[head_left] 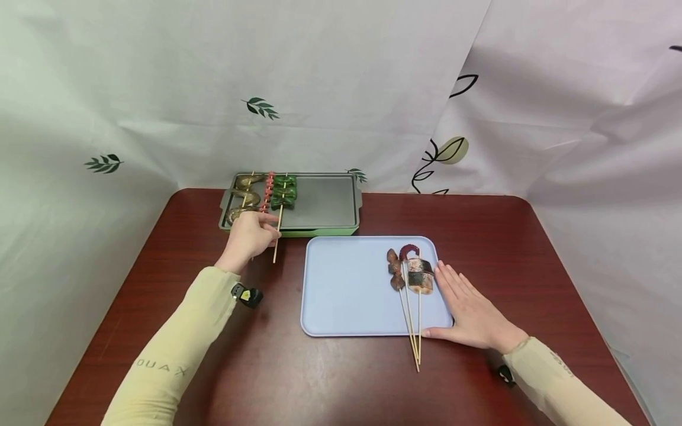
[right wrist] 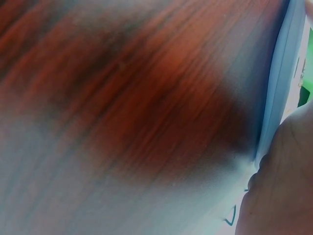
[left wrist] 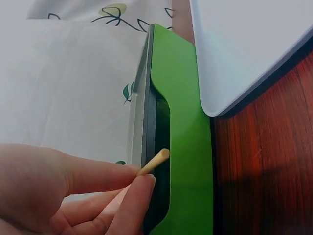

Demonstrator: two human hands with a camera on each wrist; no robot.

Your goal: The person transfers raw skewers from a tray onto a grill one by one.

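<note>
My left hand [head_left: 253,235] pinches the wooden stick of a green pepper skewer [head_left: 284,192] between thumb and finger, at the front edge of the grill [head_left: 325,201]. In the left wrist view the stick's end [left wrist: 161,155] pokes out past the fingertips, in front of the grill's green side [left wrist: 188,132]. Beside the green skewer on the grill lie a thin pink-red skewer [head_left: 267,192] and a brownish, curved skewer [head_left: 246,197]. My right hand [head_left: 471,313] rests with straight fingers along the right edge of the light blue tray [head_left: 346,290], its thumb at the front corner.
On the tray's right side lie several skewers: brown meat chunks [head_left: 395,269], a dark red curled tentacle [head_left: 409,251] and grilled fish pieces [head_left: 420,277]. Their sticks overhang the front rim. The dark red wooden table [head_left: 277,367] meets a white patterned curtain [head_left: 341,89] behind.
</note>
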